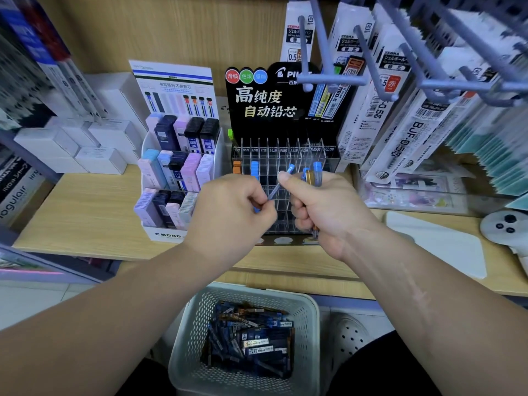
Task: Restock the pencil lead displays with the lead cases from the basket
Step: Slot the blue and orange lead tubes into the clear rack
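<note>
Blue-capped lead case [273,192] slants between both hands, in front of the clear acrylic Pilot display [271,155]. The left hand [228,215] pinches its lower end. The right hand [325,207] pinches higher up while clutching a bundle of cases [313,174]. The white basket [314,307] below holds more.

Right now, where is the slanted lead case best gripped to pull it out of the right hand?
At its lower end, coming from the left: the lead case slants down-left, clear of the right hand, and the left hand pinches there.
</note>
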